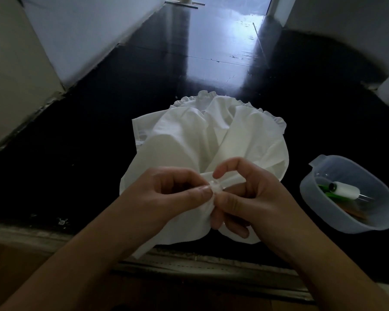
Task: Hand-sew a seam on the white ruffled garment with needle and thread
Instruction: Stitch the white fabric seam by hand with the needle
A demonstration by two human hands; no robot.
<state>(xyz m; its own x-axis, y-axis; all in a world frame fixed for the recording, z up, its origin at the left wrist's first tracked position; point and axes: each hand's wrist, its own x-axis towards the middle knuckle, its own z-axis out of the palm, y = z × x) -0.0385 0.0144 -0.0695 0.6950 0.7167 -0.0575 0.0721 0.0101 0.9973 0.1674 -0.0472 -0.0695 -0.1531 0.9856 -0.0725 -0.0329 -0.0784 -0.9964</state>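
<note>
— Garment (202, 140): where is it?
— White, ruffled, heaped on the black floor (99, 131). Left hand (166, 194) and right hand (245, 198) pinch a gathered fold at its near edge, fingers curled.
— A needle?
— Too dim to tell.
— Around it?
— Right of the garment, a clear tub (350, 198) with a white spool (346, 190).

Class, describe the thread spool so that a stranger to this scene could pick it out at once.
Start at the white garment on the dark floor, then look to its right for the translucent plastic bowl. Inside lies the spool, on its side. It is the only white cylinder there, among green items.
</note>
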